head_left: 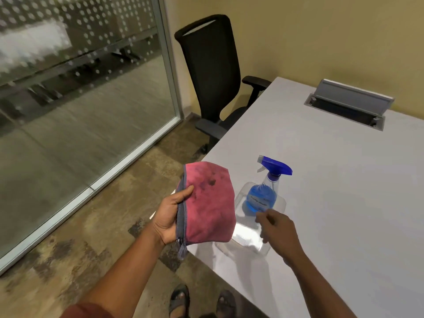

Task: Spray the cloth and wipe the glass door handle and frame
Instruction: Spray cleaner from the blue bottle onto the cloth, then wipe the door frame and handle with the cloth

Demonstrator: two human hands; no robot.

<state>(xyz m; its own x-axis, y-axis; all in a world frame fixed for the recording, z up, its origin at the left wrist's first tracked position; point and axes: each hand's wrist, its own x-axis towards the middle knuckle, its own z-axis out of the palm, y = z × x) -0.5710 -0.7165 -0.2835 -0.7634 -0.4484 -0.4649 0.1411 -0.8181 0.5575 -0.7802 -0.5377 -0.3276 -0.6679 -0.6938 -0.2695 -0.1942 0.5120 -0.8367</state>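
My left hand [168,216] grips a folded pink cloth [208,203] with a grey stitched edge, holding it up over the table's near corner. A clear spray bottle [261,198] with blue liquid and a blue trigger head stands upright on the white table [332,180], just right of the cloth. My right hand [275,228] hovers just in front of the bottle's base, fingers loosely curled and apart, holding nothing. A frosted, dotted glass panel with an aluminium frame [169,65] fills the left side. No door handle is in view.
A black office chair [213,72] stands at the table's far end by the yellow wall. A grey cable box with a raised lid [351,99] is set into the table top. My sandalled feet [202,301] stand on the stained floor.
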